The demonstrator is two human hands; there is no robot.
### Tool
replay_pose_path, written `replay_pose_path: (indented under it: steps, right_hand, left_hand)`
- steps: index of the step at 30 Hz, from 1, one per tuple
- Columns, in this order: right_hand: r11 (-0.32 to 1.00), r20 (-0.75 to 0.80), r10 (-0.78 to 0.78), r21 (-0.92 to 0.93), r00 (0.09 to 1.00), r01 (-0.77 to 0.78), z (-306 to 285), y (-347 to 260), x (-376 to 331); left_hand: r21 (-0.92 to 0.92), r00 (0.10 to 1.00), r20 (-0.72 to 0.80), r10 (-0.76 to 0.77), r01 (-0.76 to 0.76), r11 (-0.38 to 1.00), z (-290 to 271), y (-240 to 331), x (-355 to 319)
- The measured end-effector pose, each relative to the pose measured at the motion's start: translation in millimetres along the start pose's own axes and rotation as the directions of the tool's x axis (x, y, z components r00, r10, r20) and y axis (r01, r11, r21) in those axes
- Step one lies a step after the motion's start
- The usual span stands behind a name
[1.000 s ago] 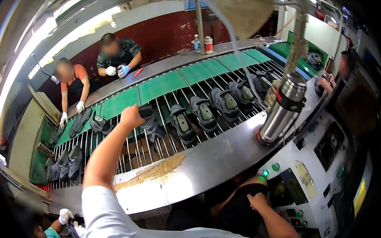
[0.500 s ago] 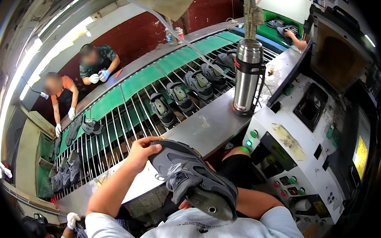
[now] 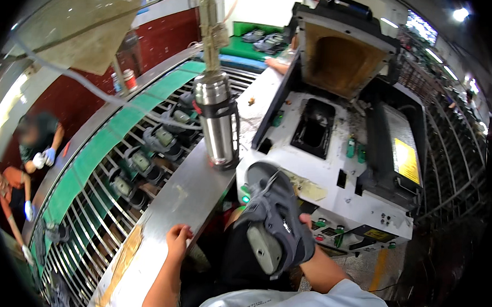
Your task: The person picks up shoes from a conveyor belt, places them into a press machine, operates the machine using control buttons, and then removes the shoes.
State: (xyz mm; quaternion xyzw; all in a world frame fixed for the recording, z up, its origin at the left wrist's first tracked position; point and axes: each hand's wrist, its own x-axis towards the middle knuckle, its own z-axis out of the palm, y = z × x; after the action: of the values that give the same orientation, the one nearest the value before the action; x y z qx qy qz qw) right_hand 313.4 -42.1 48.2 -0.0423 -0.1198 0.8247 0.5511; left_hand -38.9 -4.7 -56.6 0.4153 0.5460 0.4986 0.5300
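Now right hand point(image 3: 307, 233) grips grey mesh shoe point(image 3: 276, 220).

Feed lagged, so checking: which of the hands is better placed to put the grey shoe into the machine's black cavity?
Probably the right hand: it holds the grey shoe just below the machine's black cavity. The left hand rests on the steel ledge, empty.
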Motion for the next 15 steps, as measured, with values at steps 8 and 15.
replay_pose_path:
  steps: [8,15]
  right_hand:
    - [0.211,-0.185,-0.848,-0.977,0.496,-0.003,4.6,-226.4,63.2]
    - [-0.135,-0.2,-0.909,-0.687,0.365,-0.714,8.1,-352.3,152.6]
  left_hand:
    - [0.03,0.945,-0.322,0.062,-0.056,0.998,-52.4,-58.8,-8.7]
    - [0.33,0.945,-0.243,0.221,-0.134,0.934,-62.9,-112.9,1.0]
